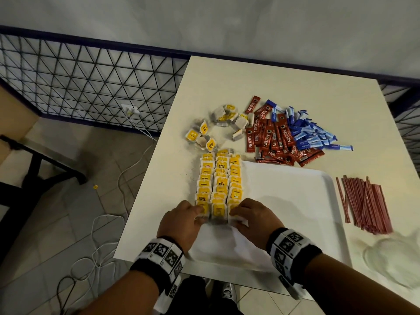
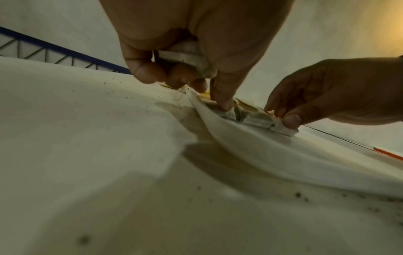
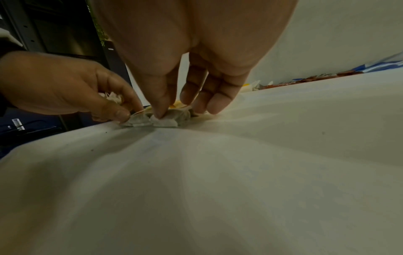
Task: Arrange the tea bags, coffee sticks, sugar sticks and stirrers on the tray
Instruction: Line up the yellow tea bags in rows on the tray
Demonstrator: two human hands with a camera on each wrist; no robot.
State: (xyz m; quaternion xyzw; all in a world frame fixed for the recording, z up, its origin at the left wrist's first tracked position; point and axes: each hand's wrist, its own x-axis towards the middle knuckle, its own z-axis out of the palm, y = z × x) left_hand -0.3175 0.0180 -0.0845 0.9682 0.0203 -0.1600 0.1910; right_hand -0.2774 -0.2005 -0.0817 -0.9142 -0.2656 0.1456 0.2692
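Left hand (image 1: 181,220) and right hand (image 1: 251,215) pinch near-end tea bags (image 1: 218,187) — 3 overlapped rows along left side of tray (image 1: 318,201). Square ends with light, even pressure — avoid tearing paper. Loose tea bags (image 1: 223,120) remain on table (image 1: 227,76).

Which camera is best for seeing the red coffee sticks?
The head view. It looks down on the whole pile of coffee sticks, lying on the table beyond the tray. The right wrist view catches only a thin red strip far off; the left wrist view shows none.
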